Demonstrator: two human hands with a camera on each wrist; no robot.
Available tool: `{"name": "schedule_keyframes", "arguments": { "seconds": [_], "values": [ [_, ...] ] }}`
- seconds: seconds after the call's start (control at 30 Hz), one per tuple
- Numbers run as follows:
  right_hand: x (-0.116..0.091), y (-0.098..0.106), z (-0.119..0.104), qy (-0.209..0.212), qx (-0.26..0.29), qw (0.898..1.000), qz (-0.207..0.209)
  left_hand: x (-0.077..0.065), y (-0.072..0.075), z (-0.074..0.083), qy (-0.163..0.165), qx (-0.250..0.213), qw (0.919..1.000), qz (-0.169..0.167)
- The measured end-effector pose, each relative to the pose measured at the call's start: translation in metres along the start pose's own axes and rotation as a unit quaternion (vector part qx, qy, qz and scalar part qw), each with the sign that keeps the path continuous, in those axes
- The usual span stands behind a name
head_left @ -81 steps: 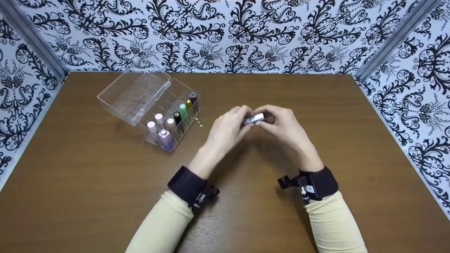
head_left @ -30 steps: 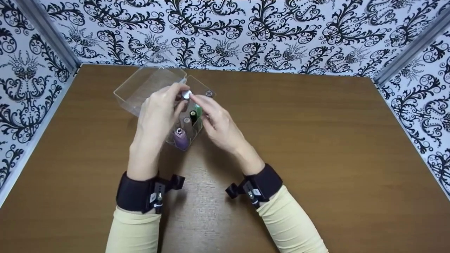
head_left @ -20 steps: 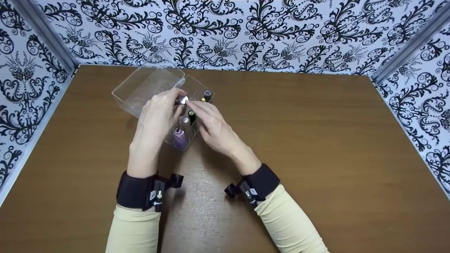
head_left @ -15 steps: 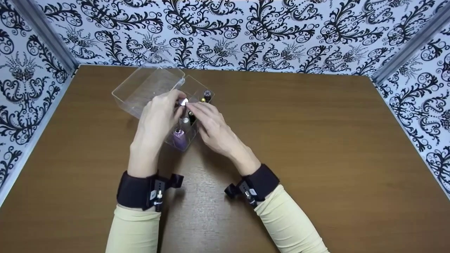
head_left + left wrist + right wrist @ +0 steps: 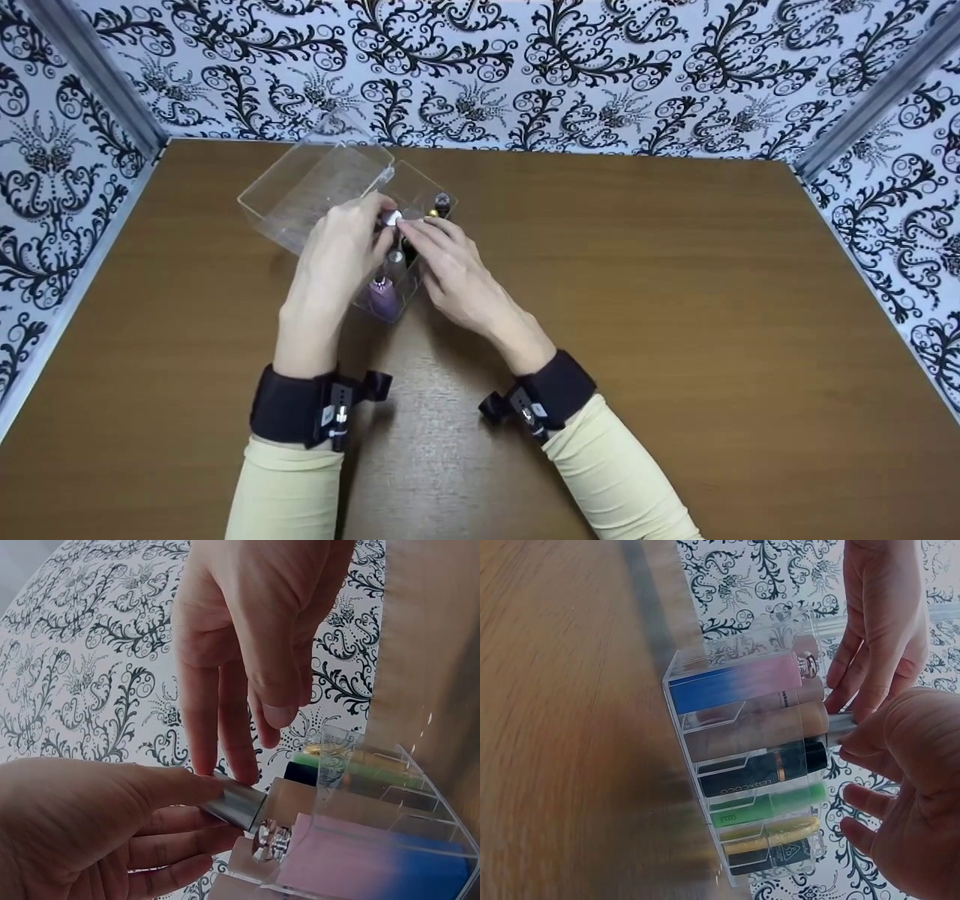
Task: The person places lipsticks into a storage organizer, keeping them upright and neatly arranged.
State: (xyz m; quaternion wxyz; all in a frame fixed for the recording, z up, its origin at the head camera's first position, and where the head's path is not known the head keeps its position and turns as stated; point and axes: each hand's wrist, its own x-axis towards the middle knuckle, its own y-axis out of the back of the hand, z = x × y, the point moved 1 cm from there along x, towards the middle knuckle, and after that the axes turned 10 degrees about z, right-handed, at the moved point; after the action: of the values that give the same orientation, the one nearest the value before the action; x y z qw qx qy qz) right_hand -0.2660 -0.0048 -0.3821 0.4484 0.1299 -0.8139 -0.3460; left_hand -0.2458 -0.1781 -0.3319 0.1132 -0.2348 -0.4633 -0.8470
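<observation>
Over the compartments of a clear plastic organizer box point(image 5: 407, 298), my left hand point(image 5: 330, 262) pinches a silver cosmetic tube point(image 5: 236, 804) between thumb and fingers. The fingertips of my right hand point(image 5: 465, 277) touch the top end of that tube, fingers mostly straight. In the right wrist view the tube point(image 5: 841, 726) lines up with the box's open top, close to a beige tube point(image 5: 761, 731). How deep its lower end sits cannot be told. A pink-to-blue bottle point(image 5: 735, 682) with a faceted clear cap stands in a corner compartment.
The box's transparent lid point(image 5: 307, 187) hangs open on the left. Other compartments hold a black tube point(image 5: 761, 772), a green tube point(image 5: 769, 806) and a gold tube point(image 5: 772, 836). Small white bits point(image 5: 429, 720) lie on the table beside the box. Patterned walls point(image 5: 480, 75) enclose the brown table point(image 5: 675, 300).
Both hands have moved left with the silver tube, from above the table to over the box. During the last second they have lowered slightly, the right fingertips staying at the tube's top.
</observation>
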Motion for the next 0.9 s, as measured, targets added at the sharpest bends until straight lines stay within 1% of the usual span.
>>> {"name": "schedule_keyframes", "arguments": {
  "seconds": [0.13, 0.23, 0.43, 0.57, 0.73, 0.9],
  "values": [
    [-0.001, -0.002, 0.0, 0.003, -0.011, 1.0, -0.004, 0.001, -0.002, 0.0, 0.0, 0.009, 0.9999, -0.009],
    [-0.003, -0.004, 0.0, 0.008, -0.025, 1.0, -0.013, 0.001, -0.005, -0.002, 0.0, 0.014, 0.9998, -0.017],
    [-0.006, -0.006, -0.002, 0.007, -0.053, 0.998, -0.034, 0.0, -0.011, -0.004, -0.011, 0.028, 0.9993, -0.022],
    [-0.009, -0.007, -0.002, 0.014, -0.072, 0.996, -0.047, 0.0, -0.013, -0.004, -0.007, 0.04, 0.9986, -0.034],
    [-0.009, -0.007, -0.004, 0.002, -0.088, 0.993, -0.072, 0.0, -0.016, -0.004, 0.0, 0.048, 0.9975, -0.052],
    [-0.009, -0.007, -0.005, -0.005, -0.092, 0.992, -0.089, 0.001, -0.018, -0.005, 0.002, 0.051, 0.9963, -0.069]
  ]
}}
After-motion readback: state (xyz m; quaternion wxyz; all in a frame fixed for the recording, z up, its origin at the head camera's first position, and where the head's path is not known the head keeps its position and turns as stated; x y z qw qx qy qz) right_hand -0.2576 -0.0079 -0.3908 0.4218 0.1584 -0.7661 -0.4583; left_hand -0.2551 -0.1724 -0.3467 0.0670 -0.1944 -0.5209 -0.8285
